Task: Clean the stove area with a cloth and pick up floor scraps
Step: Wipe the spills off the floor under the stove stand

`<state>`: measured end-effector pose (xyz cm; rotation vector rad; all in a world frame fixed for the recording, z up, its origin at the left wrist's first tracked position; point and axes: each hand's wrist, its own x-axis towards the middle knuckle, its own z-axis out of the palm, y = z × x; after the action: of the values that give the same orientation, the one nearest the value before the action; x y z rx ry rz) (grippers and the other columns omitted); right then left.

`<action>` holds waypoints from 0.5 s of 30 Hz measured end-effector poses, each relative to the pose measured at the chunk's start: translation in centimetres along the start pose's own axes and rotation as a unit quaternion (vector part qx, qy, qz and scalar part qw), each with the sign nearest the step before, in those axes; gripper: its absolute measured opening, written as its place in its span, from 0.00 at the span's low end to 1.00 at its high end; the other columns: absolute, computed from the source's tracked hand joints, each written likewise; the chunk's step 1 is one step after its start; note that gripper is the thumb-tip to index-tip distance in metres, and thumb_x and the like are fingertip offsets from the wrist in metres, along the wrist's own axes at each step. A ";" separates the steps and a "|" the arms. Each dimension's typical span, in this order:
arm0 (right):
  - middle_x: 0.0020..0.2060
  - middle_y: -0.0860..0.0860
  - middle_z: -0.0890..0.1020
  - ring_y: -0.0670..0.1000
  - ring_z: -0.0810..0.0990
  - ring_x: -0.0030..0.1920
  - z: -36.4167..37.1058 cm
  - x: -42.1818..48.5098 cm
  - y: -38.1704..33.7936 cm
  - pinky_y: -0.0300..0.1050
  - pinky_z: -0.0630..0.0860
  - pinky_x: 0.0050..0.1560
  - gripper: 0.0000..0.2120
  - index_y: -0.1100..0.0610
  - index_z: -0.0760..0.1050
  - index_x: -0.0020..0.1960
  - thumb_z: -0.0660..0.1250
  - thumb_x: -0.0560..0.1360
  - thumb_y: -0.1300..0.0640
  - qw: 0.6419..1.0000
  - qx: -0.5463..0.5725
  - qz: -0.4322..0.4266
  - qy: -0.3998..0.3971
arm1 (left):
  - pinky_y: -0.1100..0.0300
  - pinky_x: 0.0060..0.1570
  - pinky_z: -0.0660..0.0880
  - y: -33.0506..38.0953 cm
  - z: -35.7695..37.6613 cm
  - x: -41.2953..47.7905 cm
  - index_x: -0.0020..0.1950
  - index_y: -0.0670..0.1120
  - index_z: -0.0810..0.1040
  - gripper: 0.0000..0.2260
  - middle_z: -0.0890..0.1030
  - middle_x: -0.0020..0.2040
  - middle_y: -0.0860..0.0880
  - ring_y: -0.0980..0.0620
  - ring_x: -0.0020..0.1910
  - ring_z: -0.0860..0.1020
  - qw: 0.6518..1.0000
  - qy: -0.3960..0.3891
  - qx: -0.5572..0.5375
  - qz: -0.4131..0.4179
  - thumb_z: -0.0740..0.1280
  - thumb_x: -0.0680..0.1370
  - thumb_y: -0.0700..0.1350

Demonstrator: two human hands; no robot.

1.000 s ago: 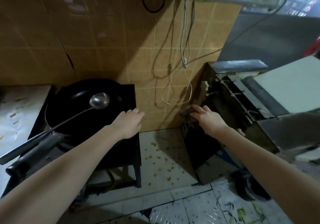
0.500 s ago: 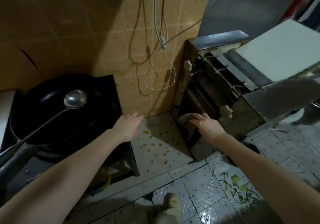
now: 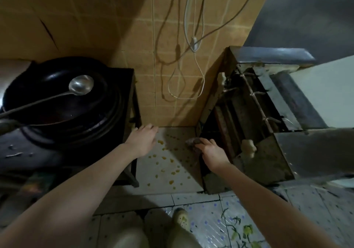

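No writing, label, brand name or number can be read anywhere in this view. The floor tiles carry only a printed pattern of blue dots and green-and-yellow flowers, not letters. The black stove and the grey metal machine are dim and soiled, and no mark can be made out on either.

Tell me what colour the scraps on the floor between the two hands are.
Yellow-orange: the scraps lie scattered over the pale floor, clearest in the head view.
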<state>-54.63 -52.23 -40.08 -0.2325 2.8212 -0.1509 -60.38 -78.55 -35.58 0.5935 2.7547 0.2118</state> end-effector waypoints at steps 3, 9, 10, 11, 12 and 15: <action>0.72 0.50 0.62 0.59 0.65 0.65 1.5 1.2 0.6 0.53 0.77 0.54 0.25 0.52 0.66 0.70 0.58 0.76 0.68 1.000 0.022 0.001 -0.006 | 0.47 0.62 0.68 0.5 1.9 0.7 0.69 0.46 0.65 0.17 0.70 0.63 0.45 0.43 0.63 0.69 0.999 -0.009 -0.020 -0.024 0.57 0.80 0.44; 0.70 0.50 0.65 0.57 0.65 0.64 7.1 5.3 1.8 0.53 0.76 0.57 0.25 0.51 0.67 0.70 0.58 0.76 0.68 0.997 0.068 0.022 0.008 | 0.47 0.60 0.69 0.3 7.9 4.3 0.65 0.47 0.68 0.14 0.70 0.63 0.46 0.44 0.63 0.71 0.997 0.004 -0.065 -0.034 0.58 0.79 0.43; 0.70 0.51 0.65 0.58 0.65 0.64 8.4 6.4 2.1 0.54 0.76 0.57 0.25 0.51 0.68 0.69 0.58 0.75 0.68 0.997 0.072 0.024 0.013 | 0.48 0.60 0.69 0.0 9.2 5.3 0.65 0.47 0.68 0.14 0.70 0.63 0.47 0.44 0.63 0.71 0.997 0.008 -0.071 -0.034 0.58 0.80 0.43; 0.70 0.51 0.65 0.58 0.65 0.65 9.8 7.4 2.3 0.54 0.75 0.58 0.25 0.51 0.68 0.69 0.58 0.75 0.68 0.997 0.076 0.028 0.016 | 0.48 0.60 0.68 -0.3 10.5 6.2 0.66 0.48 0.68 0.14 0.70 0.63 0.47 0.45 0.63 0.71 0.997 0.009 -0.073 -0.038 0.58 0.80 0.43; 0.69 0.51 0.66 0.58 0.65 0.65 11.2 8.3 2.5 0.54 0.75 0.58 0.25 0.51 0.68 0.69 0.58 0.75 0.68 0.996 0.078 0.030 0.016 | 0.48 0.60 0.68 -0.6 11.9 7.1 0.66 0.48 0.68 0.14 0.70 0.63 0.47 0.45 0.63 0.71 0.996 0.007 -0.072 -0.043 0.58 0.80 0.43; 0.68 0.51 0.67 0.58 0.65 0.63 16.0 11.5 3.5 0.53 0.76 0.56 0.24 0.49 0.68 0.68 0.61 0.75 0.64 0.996 0.084 0.029 0.012 | 0.49 0.59 0.67 -1.8 16.5 10.0 0.65 0.47 0.69 0.14 0.70 0.63 0.46 0.44 0.62 0.71 0.997 -0.002 -0.054 -0.057 0.58 0.79 0.42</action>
<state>-61.06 -52.03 -59.05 -0.1102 2.8161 -0.3787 -64.22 -74.70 -54.14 0.4070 2.7426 0.3312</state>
